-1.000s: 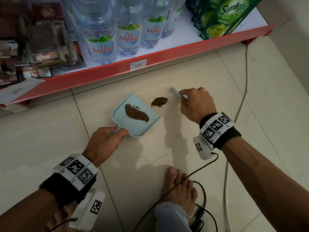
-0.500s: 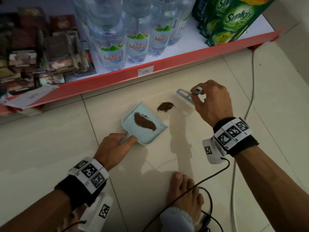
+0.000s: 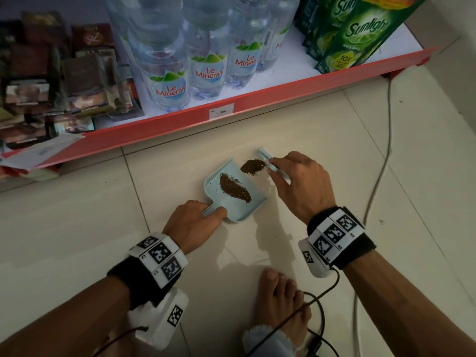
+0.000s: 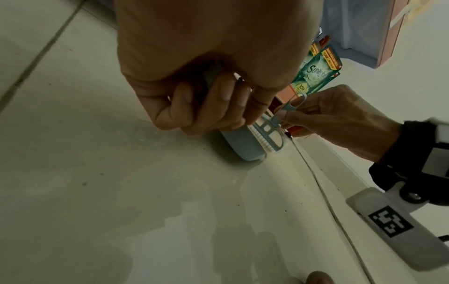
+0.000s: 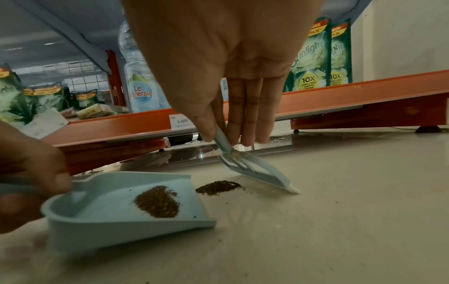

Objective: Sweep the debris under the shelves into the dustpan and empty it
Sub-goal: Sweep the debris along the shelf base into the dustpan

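A pale blue dustpan (image 3: 213,188) (image 5: 116,226) lies flat on the tiled floor, with a streak of brown debris (image 3: 235,188) (image 5: 156,201) inside it. My left hand (image 3: 197,222) (image 4: 206,107) grips its handle. A smaller brown debris pile (image 3: 253,166) (image 5: 218,187) sits on the floor just beyond the pan's open lip. My right hand (image 3: 296,181) (image 5: 230,119) pinches the handle of a small pale blue brush (image 3: 268,161) (image 5: 255,171) (image 4: 272,132), whose bristles touch the floor right of that pile.
A red-edged bottom shelf (image 3: 231,109) holds water bottles (image 3: 167,81), green soap pouches (image 3: 360,34) and dark packets (image 3: 51,86). More specks lie under the shelf (image 5: 279,141). My bare foot (image 3: 280,305) and black cables (image 3: 316,300) are behind the pan. A grey cord (image 3: 378,176) runs at right.
My right hand has brought the brush leftward and down until it stands right beside the floor pile. The dustpan and my left hand have stayed in place.
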Motion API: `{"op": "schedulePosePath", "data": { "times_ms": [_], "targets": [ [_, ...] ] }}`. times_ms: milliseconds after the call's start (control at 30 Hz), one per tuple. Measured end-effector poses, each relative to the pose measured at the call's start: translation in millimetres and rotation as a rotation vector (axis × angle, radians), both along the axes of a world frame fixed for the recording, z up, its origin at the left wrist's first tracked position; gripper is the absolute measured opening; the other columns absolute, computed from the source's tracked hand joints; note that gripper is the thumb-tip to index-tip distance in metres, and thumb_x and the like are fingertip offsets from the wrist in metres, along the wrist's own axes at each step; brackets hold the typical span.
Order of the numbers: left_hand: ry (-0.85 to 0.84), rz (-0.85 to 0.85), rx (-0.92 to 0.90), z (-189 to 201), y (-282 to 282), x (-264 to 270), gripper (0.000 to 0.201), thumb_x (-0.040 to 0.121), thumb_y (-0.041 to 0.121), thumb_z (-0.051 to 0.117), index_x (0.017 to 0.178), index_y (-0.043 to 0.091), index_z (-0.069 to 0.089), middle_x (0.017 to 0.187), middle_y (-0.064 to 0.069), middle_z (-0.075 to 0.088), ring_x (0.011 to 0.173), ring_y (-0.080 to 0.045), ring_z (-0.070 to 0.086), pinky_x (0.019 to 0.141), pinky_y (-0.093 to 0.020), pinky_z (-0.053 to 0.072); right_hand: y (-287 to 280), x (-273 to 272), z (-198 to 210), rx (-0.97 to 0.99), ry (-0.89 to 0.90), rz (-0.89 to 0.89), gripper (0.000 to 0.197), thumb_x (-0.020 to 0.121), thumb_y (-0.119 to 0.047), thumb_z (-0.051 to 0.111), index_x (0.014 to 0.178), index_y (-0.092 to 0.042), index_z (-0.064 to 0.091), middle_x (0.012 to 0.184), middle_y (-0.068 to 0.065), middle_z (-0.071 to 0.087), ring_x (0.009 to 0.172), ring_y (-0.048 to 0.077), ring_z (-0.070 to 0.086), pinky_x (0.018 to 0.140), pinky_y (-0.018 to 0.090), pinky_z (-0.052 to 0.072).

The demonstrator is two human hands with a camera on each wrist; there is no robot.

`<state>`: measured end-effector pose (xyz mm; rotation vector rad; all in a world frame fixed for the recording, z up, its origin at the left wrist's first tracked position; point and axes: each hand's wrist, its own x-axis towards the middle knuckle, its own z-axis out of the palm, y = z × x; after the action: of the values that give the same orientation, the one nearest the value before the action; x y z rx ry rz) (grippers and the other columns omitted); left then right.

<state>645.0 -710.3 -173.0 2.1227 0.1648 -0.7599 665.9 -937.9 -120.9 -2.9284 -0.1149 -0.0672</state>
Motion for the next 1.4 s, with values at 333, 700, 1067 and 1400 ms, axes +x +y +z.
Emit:
{"op": "schedulePosePath", "data": {
  "times_ms": [333,700,1067,1400],
  "targets": [
    [0.043,0.016,-0.013,-4.3,-11.5,3.7,0.038,0.079,0.047,0.057,0.056,0.018,0.049,0.049,0.005,0.050,0.052,-0.018,0.047,0.058,-0.030,0.041,10.1,-20.2,6.6,0.241,-0.034,0.046,0.022,0.097,-0.031,0.056,0.111,-0.025,0.073,0.088,-0.004,0.065,0.069,0.018,0.061,0.058,0.037,0.053],
    [0.026,0.007,-0.012,-4.1,-11.7,4.1,0.039,0.084,0.044,0.058,0.057,0.017,0.051,0.050,0.004,0.051,0.051,-0.016,0.048,0.057,-0.029,0.039,7.1,-12.8,7.2,0.104,-0.020,-0.032,0.023,0.098,-0.033,0.052,0.104,-0.025,0.073,0.082,-0.005,0.061,0.064,0.016,0.057,0.052,0.023,0.040],
    [0.033,0.009,-0.026,-7.0,-8.2,2.8,0.041,0.084,0.045,0.058,0.055,0.018,0.049,0.048,0.007,0.049,0.050,-0.015,0.046,0.056,-0.028,0.038,2.6,-12.9,11.3,0.148,-0.104,-0.048,0.021,0.097,-0.034,0.055,0.106,-0.026,0.072,0.086,-0.008,0.064,0.069,0.014,0.061,0.054,0.029,0.050],
    [-0.008,0.024,-0.060,0.6,-2.1,0.3,0.039,0.086,0.041,0.059,0.058,0.016,0.046,0.052,0.003,0.047,0.053,-0.017,0.043,0.059,-0.031,0.038,13.7,-18.7,23.6,0.257,-0.034,0.064,0.024,0.099,-0.033,0.053,0.108,-0.021,0.072,0.091,-0.006,0.067,0.069,0.015,0.063,0.059,0.037,0.056]
  ]
}}
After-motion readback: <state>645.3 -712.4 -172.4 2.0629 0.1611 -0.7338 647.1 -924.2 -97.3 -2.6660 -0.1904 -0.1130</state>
